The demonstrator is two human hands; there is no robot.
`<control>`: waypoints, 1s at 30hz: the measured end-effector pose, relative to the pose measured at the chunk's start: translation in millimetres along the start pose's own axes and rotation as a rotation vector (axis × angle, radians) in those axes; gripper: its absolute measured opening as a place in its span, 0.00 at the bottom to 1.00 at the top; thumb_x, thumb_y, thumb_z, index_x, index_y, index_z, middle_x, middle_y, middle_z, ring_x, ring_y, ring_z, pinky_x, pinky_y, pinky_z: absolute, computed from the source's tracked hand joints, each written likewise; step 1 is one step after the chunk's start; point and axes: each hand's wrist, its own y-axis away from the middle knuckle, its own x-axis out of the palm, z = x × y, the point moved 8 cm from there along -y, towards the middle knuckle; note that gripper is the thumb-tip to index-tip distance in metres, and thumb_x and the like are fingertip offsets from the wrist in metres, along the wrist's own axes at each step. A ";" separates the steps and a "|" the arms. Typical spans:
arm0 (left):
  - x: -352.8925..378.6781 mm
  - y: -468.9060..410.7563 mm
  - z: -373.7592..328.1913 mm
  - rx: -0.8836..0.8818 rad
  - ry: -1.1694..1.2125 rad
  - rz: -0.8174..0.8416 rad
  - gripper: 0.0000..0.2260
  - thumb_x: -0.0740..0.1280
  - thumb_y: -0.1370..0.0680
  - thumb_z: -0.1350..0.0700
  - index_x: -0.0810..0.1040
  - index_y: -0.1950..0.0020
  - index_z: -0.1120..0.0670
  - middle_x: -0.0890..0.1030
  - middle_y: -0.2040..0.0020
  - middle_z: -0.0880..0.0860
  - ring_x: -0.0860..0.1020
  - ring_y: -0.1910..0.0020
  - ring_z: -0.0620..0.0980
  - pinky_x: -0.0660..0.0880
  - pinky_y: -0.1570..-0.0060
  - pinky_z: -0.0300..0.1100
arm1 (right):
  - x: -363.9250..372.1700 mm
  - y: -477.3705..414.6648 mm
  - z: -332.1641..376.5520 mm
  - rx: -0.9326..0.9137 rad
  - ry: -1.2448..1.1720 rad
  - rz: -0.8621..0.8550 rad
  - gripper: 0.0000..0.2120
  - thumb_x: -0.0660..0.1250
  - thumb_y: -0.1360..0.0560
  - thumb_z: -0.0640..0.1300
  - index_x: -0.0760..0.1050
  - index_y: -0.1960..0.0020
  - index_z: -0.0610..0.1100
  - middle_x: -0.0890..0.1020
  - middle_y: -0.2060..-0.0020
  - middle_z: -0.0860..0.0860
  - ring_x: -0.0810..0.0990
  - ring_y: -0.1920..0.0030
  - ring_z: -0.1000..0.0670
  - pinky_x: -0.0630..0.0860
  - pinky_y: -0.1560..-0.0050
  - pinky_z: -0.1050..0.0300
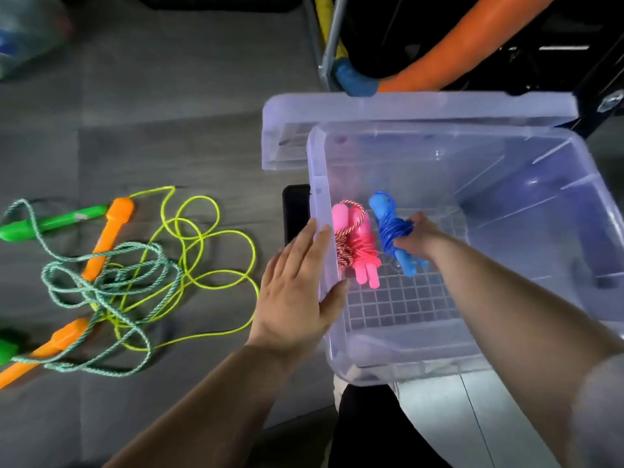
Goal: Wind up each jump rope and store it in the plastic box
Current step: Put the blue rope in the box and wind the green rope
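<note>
A clear plastic box (506, 363) stands at the right. Inside it, my right hand (417, 238) is shut on a wound blue jump rope (388, 228), low over the gridded floor. A wound pink jump rope (359, 251) lies beside it against the left wall. My left hand (297, 288) rests flat and open against the outside of the box's left wall. On the grey surface at the left lie two loose ropes tangled together: a yellow-green cord with orange handles (111, 231) and a teal twisted rope with green handles (50, 222).
The box's clear lid (371, 106) lies behind the box. A dark flat object (293, 211) sits just left of the box. An orange tube with a blue end (358, 79) and a metal frame stand at the back right. A white floor shows below the box.
</note>
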 end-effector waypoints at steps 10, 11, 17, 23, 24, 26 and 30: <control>2.0 2.7 2.6 0.097 0.070 -0.132 0.23 0.54 0.24 0.44 0.59 0.33 0.54 0.62 0.34 0.52 0.63 0.36 0.48 0.58 0.40 0.42 | 29.8 -6.2 -14.3 0.052 -0.042 0.183 0.11 0.57 0.39 0.48 0.69 0.65 0.40 0.74 0.79 0.49 0.69 0.72 0.49 0.63 0.70 0.60; 2.0 2.6 2.7 0.086 0.066 -0.128 0.23 0.55 0.25 0.44 0.59 0.33 0.53 0.62 0.34 0.51 0.63 0.36 0.48 0.58 0.39 0.43 | 31.8 -7.1 -15.2 0.056 -0.030 0.183 0.14 0.57 0.39 0.48 0.71 0.61 0.38 0.75 0.73 0.46 0.70 0.70 0.48 0.64 0.68 0.59; 0.7 1.7 2.4 0.057 -0.003 -0.093 0.27 0.43 0.23 0.38 0.60 0.33 0.53 0.65 0.33 0.51 0.64 0.37 0.48 0.61 0.36 0.47 | 31.6 -25.2 -31.3 0.134 0.074 0.008 0.32 0.56 0.24 0.40 0.41 0.26 0.41 0.64 0.30 0.38 0.65 0.32 0.38 0.65 0.34 0.45; -13.1 1.1 -7.5 -0.016 -0.194 0.103 0.33 0.47 0.27 0.34 0.63 0.29 0.52 0.69 0.30 0.54 0.62 0.33 0.46 0.60 0.33 0.53 | 2.2 5.7 -4.1 0.064 0.239 0.016 0.21 0.56 0.24 0.37 0.60 0.31 0.35 0.67 0.34 0.35 0.71 0.39 0.39 0.68 0.42 0.50; -17.7 2.1 -5.0 -0.042 -0.198 0.180 0.35 0.48 0.31 0.33 0.60 0.28 0.50 0.64 0.27 0.50 0.60 0.30 0.46 0.55 0.29 0.45 | -5.2 15.8 8.0 0.020 0.267 -0.008 0.18 0.55 0.24 0.35 0.65 0.35 0.34 0.71 0.37 0.34 0.74 0.43 0.40 0.69 0.46 0.51; -32.9 13.5 -1.9 -0.057 -0.176 0.326 0.37 0.47 0.35 0.32 0.60 0.28 0.46 0.62 0.27 0.45 0.60 0.28 0.45 0.50 0.32 0.36 | -19.2 42.0 31.0 -0.049 0.258 -0.098 0.15 0.55 0.25 0.34 0.71 0.41 0.33 0.76 0.43 0.34 0.76 0.45 0.37 0.71 0.50 0.51; -100.4 59.5 14.3 -0.177 -0.136 0.464 0.22 0.57 0.26 0.39 0.71 0.36 0.46 0.75 0.37 0.45 0.72 0.38 0.42 0.65 0.44 0.31 | -34.2 121.6 78.4 -0.237 0.138 -0.263 0.11 0.56 0.25 0.36 0.76 0.54 0.35 0.80 0.50 0.34 0.78 0.51 0.36 0.72 0.53 0.50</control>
